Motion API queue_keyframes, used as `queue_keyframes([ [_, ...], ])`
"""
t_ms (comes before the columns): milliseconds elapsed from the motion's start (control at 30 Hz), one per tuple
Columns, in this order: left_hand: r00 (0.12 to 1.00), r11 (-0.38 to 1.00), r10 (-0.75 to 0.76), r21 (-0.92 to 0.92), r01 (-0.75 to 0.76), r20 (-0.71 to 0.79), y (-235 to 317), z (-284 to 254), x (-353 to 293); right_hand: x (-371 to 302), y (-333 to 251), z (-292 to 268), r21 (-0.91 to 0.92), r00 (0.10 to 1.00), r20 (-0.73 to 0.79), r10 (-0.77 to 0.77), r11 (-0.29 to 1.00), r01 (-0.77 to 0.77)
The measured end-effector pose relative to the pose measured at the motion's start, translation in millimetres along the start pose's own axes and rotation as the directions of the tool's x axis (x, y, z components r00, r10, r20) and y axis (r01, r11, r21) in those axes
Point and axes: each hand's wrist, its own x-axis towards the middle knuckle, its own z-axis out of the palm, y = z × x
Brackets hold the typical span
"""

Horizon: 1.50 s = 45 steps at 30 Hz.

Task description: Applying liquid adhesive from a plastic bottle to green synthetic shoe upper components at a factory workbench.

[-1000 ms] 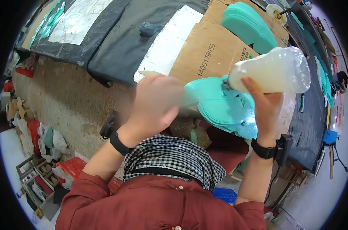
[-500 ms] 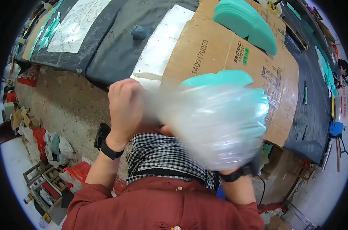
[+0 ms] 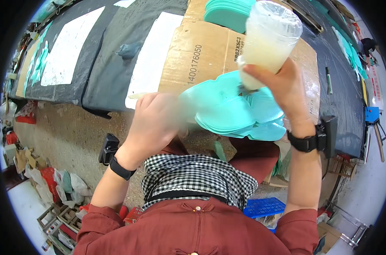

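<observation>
My right hand (image 3: 284, 91) is wrapped round a clear plastic bottle (image 3: 270, 36) of cloudy whitish liquid. The bottle is tilted upside down, its base up and its narrow end low over a fanned stack of mint-green rounded sheets (image 3: 227, 114). Whether its tip touches them I cannot tell. At the left edge of that stack is my left hand (image 3: 152, 123), fingers curled and blurred by motion; what lies in them, if anything, is hidden. The stack rests at the near edge of a flattened cardboard sheet (image 3: 210, 49).
Another pile of green pieces (image 3: 229, 12) lies farther back on the cardboard. A white board (image 3: 152, 55) and a dark crumpled lump (image 3: 128, 50) are to the left on the black-covered table (image 3: 103, 80). A marker pen (image 3: 328, 80) lies at right. Below sits a blue basket (image 3: 264, 207).
The bottle, a blur low in front of me, has swung up and away, now inverted over the green stack. My right hand has come into view; my left hand stays at the stack's left.
</observation>
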Motion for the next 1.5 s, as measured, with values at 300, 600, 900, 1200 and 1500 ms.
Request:
queue_keyframes([
  [300,0.997,0.998,0.060,-0.013,-0.060,0.048,-2.7,-16.3,12.8,0.8,16.1,-14.5,0.213,0.998,-0.019,0.065,0.975,-0.059],
  [600,0.980,0.980,0.196,0.015,-0.197,0.045,-4.4,-35.8,31.2,4.7,48.6,-33.4,-0.021,0.951,-0.302,-0.068,0.998,0.065],
  [900,0.911,0.989,0.109,-0.047,-0.139,-0.399,10.2,-71.6,85.7,-57.9,62.8,-85.3,0.585,0.768,-0.597,0.233,0.782,0.217],
  [1200,0.881,0.465,-0.463,-0.820,0.334,0.097,57.6,-8.4,59.9,-104.6,34.7,-120.1,0.501,0.545,-0.806,0.232,0.757,0.419],
  [1500,0.962,0.982,-0.189,-0.055,0.182,-0.196,45.5,46.9,42.1,-107.4,7.9,-20.0,0.148,0.862,-0.506,0.002,0.985,0.085],
])
